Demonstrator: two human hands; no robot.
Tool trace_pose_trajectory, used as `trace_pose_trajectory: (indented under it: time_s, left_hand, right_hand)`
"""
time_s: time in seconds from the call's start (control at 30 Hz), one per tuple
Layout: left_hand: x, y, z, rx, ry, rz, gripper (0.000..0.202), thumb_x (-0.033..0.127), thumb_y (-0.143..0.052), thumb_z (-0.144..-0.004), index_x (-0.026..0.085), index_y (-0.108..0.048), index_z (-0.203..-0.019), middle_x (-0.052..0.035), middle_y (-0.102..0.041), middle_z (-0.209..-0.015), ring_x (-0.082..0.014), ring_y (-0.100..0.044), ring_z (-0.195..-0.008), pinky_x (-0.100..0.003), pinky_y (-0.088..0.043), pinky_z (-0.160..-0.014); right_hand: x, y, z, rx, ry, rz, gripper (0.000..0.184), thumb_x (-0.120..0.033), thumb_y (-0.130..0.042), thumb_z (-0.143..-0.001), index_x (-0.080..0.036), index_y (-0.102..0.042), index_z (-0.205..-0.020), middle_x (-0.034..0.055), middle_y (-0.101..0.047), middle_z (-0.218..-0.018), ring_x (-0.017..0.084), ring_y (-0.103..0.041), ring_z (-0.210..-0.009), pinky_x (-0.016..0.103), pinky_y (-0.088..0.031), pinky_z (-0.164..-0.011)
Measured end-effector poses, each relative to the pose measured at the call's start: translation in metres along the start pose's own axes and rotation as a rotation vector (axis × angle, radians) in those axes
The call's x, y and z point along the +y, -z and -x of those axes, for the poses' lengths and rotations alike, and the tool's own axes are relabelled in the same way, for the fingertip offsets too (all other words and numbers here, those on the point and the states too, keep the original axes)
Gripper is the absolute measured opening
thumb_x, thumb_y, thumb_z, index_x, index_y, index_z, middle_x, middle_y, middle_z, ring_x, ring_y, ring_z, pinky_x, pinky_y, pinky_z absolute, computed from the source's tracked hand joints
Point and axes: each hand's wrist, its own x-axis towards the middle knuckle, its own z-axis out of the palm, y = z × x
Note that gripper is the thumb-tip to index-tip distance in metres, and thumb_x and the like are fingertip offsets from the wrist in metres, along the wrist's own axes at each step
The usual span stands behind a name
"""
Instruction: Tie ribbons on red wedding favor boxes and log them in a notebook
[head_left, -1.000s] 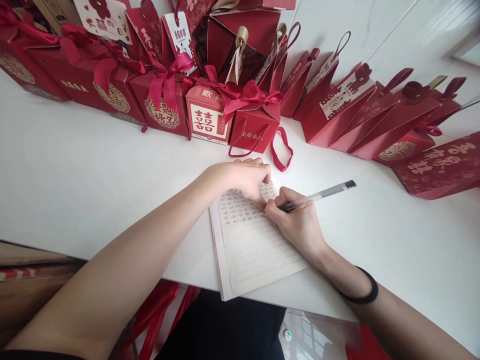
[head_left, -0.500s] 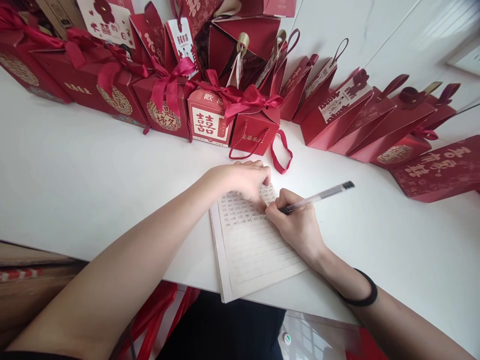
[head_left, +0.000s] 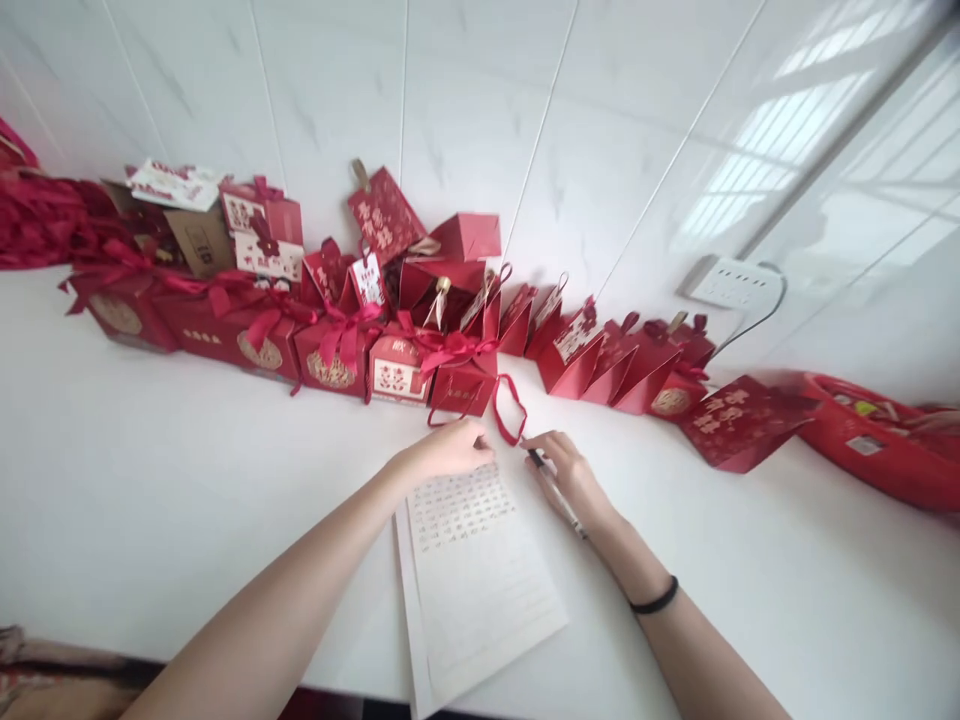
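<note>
A lined paper pad (head_left: 472, 570) with several rows of handwriting lies on the white table (head_left: 150, 480) in front of me. My left hand (head_left: 450, 452) rests with curled fingers on the pad's top left corner. My right hand (head_left: 566, 478) lies just right of the pad's top edge, fingers closed round a pen (head_left: 556, 495) that points back under the palm. Both hands are close to the red ribbon handle (head_left: 510, 408) of a small red gift box (head_left: 461, 385).
A long row of red gift bags and boxes (head_left: 330, 345) with ribbons lines the white tiled wall. A flat red box (head_left: 739, 420) and a red bag (head_left: 877, 445) lie at the right. A white power strip (head_left: 724, 282) hangs on the wall.
The view has lifted and pulled back, showing the wall. My right hand has come off the written lines and moved to the pad's upper right, the pen now lying along the hand.
</note>
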Motion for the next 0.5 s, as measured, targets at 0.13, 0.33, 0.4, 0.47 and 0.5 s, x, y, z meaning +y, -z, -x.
trace_pose_trajectory:
  time_s: [0.13,0.33,0.4,0.47,0.5]
  left_hand:
    - [-0.003,0.0,-0.001,0.214,-0.042,-0.084,0.018,0.028,-0.042,-0.078,0.018,-0.052,-0.067,-0.0006,-0.062,-0.07,-0.0164,-0.059,-0.068,-0.025,-0.037,-0.059]
    - [0.001,0.004,0.003,0.363,-0.088,-0.266,0.02,0.023,-0.039,-0.08,0.018,-0.043,-0.062,-0.002,-0.057,-0.071,-0.0146,-0.053,-0.062,-0.026,-0.031,-0.057]
    - [0.001,0.003,0.003,0.386,-0.106,-0.267,0.021,0.023,-0.038,-0.081,0.019,-0.041,-0.061,-0.0007,-0.055,-0.068,-0.0133,-0.051,-0.059,-0.025,-0.03,-0.056]
    - [0.001,0.003,0.003,0.4,-0.125,-0.261,0.022,0.024,-0.038,-0.081,0.019,-0.038,-0.06,0.0004,-0.052,-0.066,-0.0125,-0.048,-0.057,-0.025,-0.029,-0.054]
    - [0.001,0.002,0.002,0.402,-0.131,-0.256,0.023,0.024,-0.037,-0.082,0.019,-0.038,-0.06,0.0009,-0.051,-0.065,-0.0122,-0.047,-0.056,-0.025,-0.028,-0.054]
  right_hand:
    - [0.006,-0.001,0.002,-0.011,0.009,0.052,0.035,-0.008,-0.037,-0.085,-0.021,-0.053,-0.113,0.0087,-0.058,-0.099,0.021,-0.054,-0.094,0.037,-0.048,-0.08]
    - [0.04,0.02,-0.01,0.386,-0.236,0.167,0.018,-0.023,-0.04,-0.085,-0.019,-0.057,-0.092,0.0083,-0.06,-0.09,0.021,-0.057,-0.084,0.037,-0.049,-0.075]
    - [0.057,0.036,-0.019,0.456,-0.316,0.216,0.017,-0.021,-0.041,-0.083,-0.018,-0.058,-0.085,0.009,-0.06,-0.087,0.022,-0.056,-0.083,0.038,-0.048,-0.076]
    - [0.071,0.055,-0.028,0.485,-0.361,0.257,0.016,-0.019,-0.042,-0.08,-0.017,-0.058,-0.082,0.0098,-0.059,-0.086,0.023,-0.055,-0.085,0.04,-0.046,-0.079]
    - [0.077,0.064,-0.034,0.493,-0.386,0.277,0.016,-0.017,-0.042,-0.079,-0.016,-0.058,-0.081,0.0101,-0.059,-0.086,0.024,-0.054,-0.086,0.04,-0.045,-0.08]
